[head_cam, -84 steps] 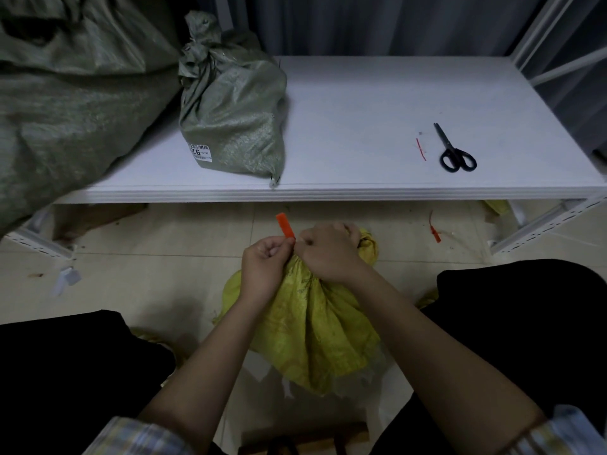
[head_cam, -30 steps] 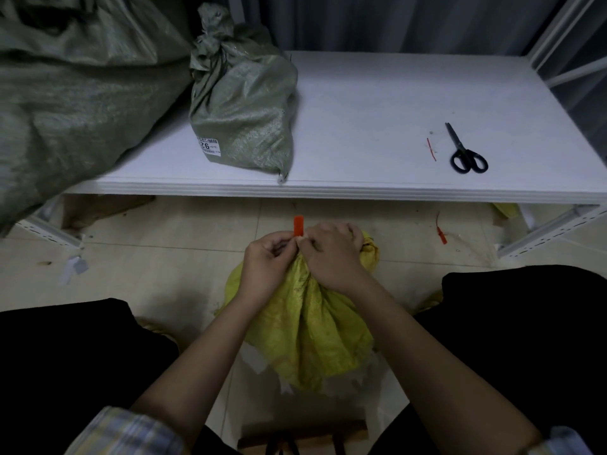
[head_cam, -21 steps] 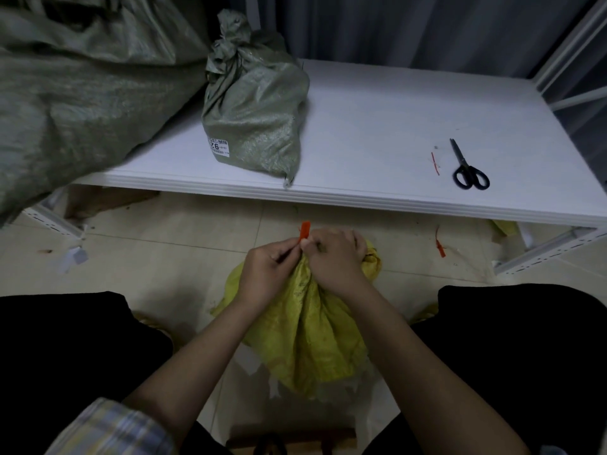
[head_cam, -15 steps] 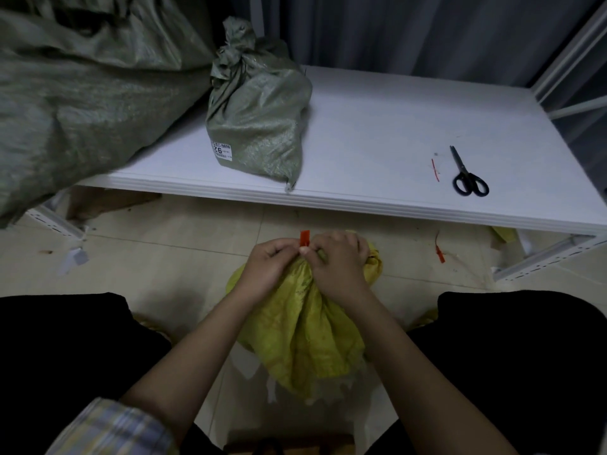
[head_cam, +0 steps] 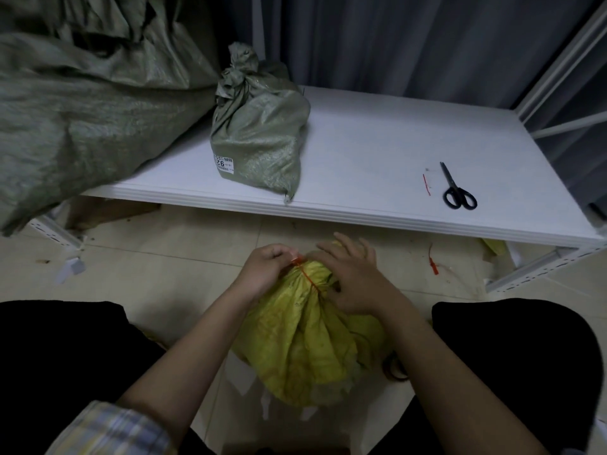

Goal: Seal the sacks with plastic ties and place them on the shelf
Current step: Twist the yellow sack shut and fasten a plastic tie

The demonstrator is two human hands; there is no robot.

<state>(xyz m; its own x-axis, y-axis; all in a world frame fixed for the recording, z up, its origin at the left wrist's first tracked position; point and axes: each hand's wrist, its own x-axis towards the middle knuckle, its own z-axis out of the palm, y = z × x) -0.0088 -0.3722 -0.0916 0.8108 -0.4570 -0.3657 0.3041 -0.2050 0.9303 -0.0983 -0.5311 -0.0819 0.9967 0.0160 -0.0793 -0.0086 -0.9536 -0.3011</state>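
A yellow woven sack (head_cam: 305, 339) stands on the floor between my knees, its neck gathered. An orange plastic tie (head_cam: 307, 277) runs around that neck. My left hand (head_cam: 266, 270) pinches the tie's end at the left of the neck. My right hand (head_cam: 354, 277) rests on the sack's bunched top with its fingers spread and fairly straight. On the white shelf (head_cam: 377, 149) beyond, a tied grey-green sack (head_cam: 259, 136) with a white label sits upright near the front edge.
Black scissors (head_cam: 456, 188) and a cut red tie piece (head_cam: 426, 184) lie on the shelf's right side. A large grey-green sack (head_cam: 75, 119) slumps over the shelf's left end. A loose red tie (head_cam: 433, 265) and paper scraps lie on the tiled floor.
The tie's upright orange tail is no longer sticking up; the band now shows tight around the neck. My right hand has loosened its grip and spread its fingers over the sack's top.
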